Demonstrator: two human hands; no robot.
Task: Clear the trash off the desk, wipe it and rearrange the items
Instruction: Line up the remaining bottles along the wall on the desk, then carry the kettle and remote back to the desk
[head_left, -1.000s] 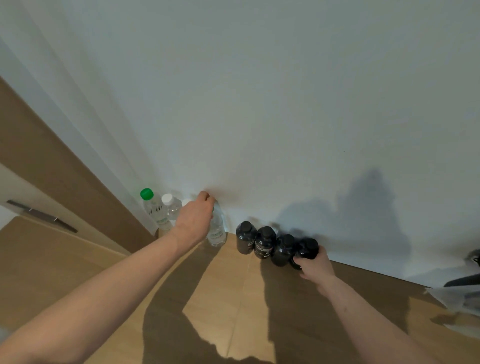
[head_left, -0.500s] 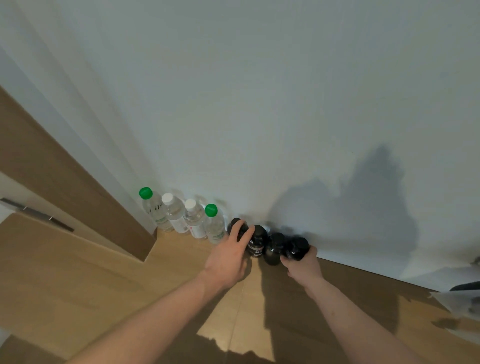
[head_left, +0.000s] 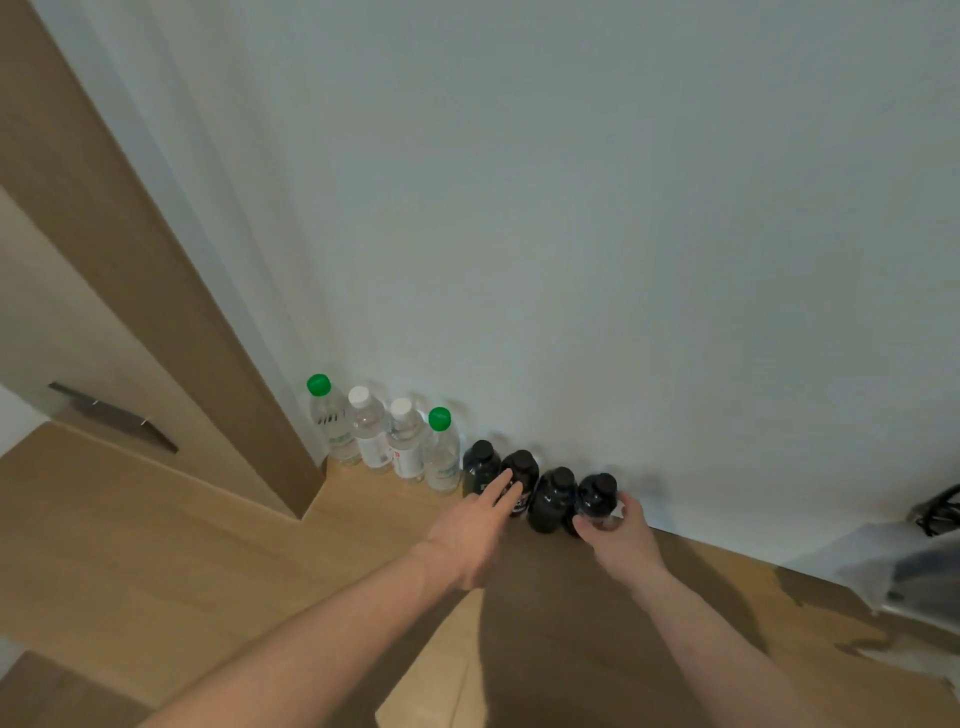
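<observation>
Several bottles stand in a row against the white wall on the wooden desk (head_left: 218, 571). On the left are clear water bottles (head_left: 384, 436), two with green caps and two with white caps. To their right stand black bottles (head_left: 550, 499) with black caps. My left hand (head_left: 475, 530) reaches forward with straight fingers touching the second black bottle (head_left: 522, 473). My right hand (head_left: 618, 535) grips the rightmost black bottle (head_left: 597, 496) around its lower body.
A wooden panel (head_left: 156, 291) rises at the left beside the water bottles. A grey, blurred object (head_left: 904, 566) with a dark cable (head_left: 940, 509) sits at the right edge. The desk surface steps at the left.
My left hand left the green-capped water bottle and moved right to the black bottles, its fingers now straighter. My right hand has stayed on the rightmost black bottle.
</observation>
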